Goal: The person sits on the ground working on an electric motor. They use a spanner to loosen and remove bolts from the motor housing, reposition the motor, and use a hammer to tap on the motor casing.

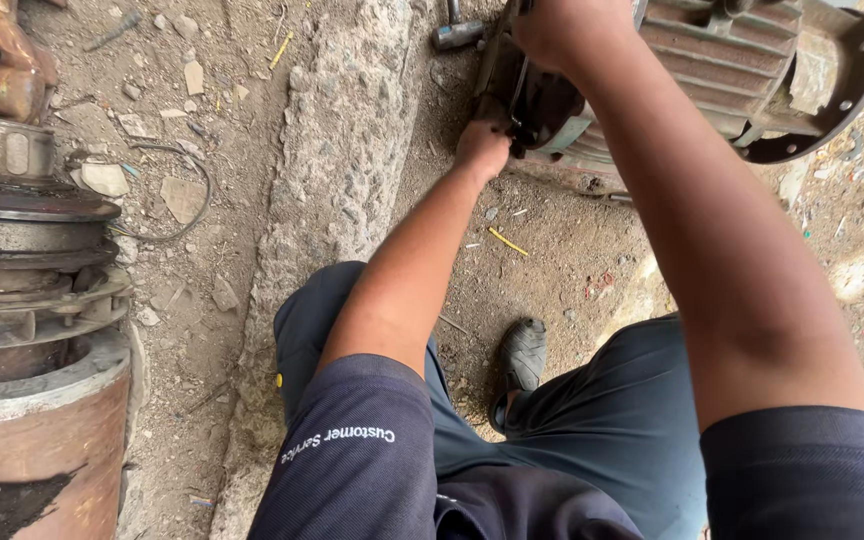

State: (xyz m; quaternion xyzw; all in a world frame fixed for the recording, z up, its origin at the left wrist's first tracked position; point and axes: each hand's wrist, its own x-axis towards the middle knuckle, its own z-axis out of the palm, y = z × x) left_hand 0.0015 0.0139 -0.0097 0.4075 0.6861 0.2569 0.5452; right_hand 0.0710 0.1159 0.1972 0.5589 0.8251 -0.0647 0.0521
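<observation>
Working at the ribbed motor (pixel 722 70) end cover: left hand (pixel 482 148) gripping below, right hand (pixel 567 30) clamped above; calls for steady leverage.

Electric motor (pixel 742 70): ribbed grey-brown casing, rusty and dusty, lying on side on dirt ground at 1 o'clock of view. Round flange with bolt holes faces 3 o'clock. Dark end cover (pixel 542 105) at motor's 9 o'clock end, greasy, black, partly hidden.

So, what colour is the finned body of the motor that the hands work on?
Faded reddish-brown with grey metal showing, on the motor; the head view shows it.
</observation>
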